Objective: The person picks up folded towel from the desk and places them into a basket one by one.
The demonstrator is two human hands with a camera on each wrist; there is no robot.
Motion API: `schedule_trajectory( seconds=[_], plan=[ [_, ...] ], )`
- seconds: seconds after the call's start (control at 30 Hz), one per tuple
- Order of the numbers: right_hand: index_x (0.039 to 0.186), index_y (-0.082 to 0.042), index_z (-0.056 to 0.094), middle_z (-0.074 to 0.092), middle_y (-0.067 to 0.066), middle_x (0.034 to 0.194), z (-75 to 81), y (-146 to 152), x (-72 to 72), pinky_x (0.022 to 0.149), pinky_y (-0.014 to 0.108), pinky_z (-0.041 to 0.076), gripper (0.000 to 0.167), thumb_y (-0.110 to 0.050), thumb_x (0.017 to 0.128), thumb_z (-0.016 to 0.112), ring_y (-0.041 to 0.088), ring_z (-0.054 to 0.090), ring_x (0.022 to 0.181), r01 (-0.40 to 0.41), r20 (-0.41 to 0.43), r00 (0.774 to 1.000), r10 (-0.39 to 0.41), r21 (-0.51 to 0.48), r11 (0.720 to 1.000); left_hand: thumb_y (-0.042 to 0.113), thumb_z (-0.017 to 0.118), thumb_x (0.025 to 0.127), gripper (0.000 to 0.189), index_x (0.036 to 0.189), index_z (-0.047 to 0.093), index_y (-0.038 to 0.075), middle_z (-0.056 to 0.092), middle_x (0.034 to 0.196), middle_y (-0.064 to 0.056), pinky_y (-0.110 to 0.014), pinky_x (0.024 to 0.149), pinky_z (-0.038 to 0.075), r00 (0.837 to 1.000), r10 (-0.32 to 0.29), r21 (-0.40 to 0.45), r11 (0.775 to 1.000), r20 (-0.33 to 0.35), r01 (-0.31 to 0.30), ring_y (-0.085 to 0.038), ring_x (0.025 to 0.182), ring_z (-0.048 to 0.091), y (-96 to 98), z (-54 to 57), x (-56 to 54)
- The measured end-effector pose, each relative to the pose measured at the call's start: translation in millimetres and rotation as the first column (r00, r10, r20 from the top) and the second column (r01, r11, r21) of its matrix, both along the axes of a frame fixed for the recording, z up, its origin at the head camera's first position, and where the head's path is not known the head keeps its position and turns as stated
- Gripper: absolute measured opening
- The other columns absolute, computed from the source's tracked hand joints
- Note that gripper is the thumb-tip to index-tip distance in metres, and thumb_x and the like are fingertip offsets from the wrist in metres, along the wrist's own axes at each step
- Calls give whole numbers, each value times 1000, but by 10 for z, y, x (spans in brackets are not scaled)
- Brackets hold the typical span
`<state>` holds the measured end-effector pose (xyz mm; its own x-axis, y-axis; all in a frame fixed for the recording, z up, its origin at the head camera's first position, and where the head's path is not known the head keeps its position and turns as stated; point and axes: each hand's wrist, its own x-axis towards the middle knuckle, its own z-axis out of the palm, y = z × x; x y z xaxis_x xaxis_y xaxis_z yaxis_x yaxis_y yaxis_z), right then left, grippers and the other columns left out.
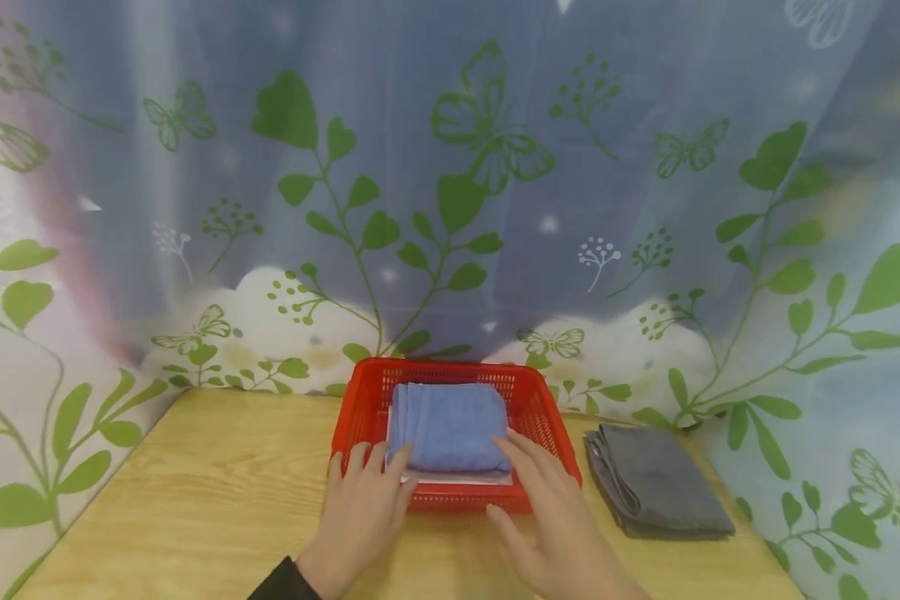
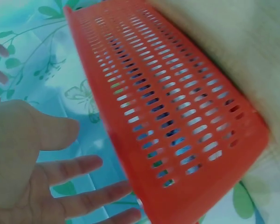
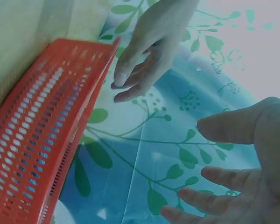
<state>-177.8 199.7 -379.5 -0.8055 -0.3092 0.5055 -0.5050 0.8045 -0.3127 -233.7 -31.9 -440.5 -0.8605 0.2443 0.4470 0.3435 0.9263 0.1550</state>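
A red plastic basket (image 1: 442, 364) with slotted walls stands on the table. Inside it lies a folded blue towel (image 1: 453, 425) on top of a pale folded cloth (image 1: 457, 478), which shows only along its edges. My left hand (image 1: 363, 512) is over the basket's near left corner, fingers spread and relaxed. On the opposite side my right hand (image 1: 558, 517) reaches over the near right rim, its fingertips overlapping the towel's right edge in the head view. Both wrist views show loosely extended fingers with nothing held, the left hand (image 2: 18, 149) and the right hand (image 3: 273, 158) beside the basket's wall.
To the right of the basket a folded grey towel (image 1: 663, 479) lies on the wooden-patterned table (image 1: 217, 467). A curtain (image 1: 420, 275) printed with leaves and butterflies hangs behind the table and along both sides, close to the basket's far rim.
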Motion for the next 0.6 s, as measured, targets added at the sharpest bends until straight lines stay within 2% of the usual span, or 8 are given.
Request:
schedule_trajectory(
  seconds=[0.2,0.33,0.47,0.57,0.6],
  plan=[
    [147,-19,51,55,4,148,-162,-19,184,98,58,53,71,-28,83,81,29,57,132,47,-69,997,-43,50,998,42,62,99,39,133,63,25,66,124,-13,-70,109,35,992,55,-35,998,110,-52,-39,123,54,6,-153,49],
    [139,-21,59,62,1,141,-373,-14,271,93,55,54,63,-38,82,79,25,60,126,78,-119,991,-63,126,989,39,57,102,35,136,61,31,67,122,-15,-70,113,31,994,55,-64,997,98,-49,-41,123,55,16,-288,81],
    [126,-27,66,67,-5,133,-594,40,320,85,46,57,48,-49,84,75,20,64,118,96,-218,975,-46,226,969,39,53,103,37,138,59,30,64,122,-18,-70,116,25,996,35,-37,999,87,-32,-43,124,55,26,-350,88],
    [115,-30,69,70,-8,124,-711,138,302,81,41,57,36,-50,85,75,18,66,111,54,-213,977,13,304,951,42,48,105,37,136,60,27,62,125,-21,-70,118,20,995,26,-9,1000,100,-25,-45,125,54,41,-376,64],
    [113,-30,70,71,-8,122,-730,177,288,82,41,57,33,-50,87,73,18,66,110,25,-160,987,27,317,948,43,47,105,37,135,60,26,62,125,-22,-70,118,19,995,28,-7,1000,101,-27,-45,125,53,49,-385,55]
  ],
)
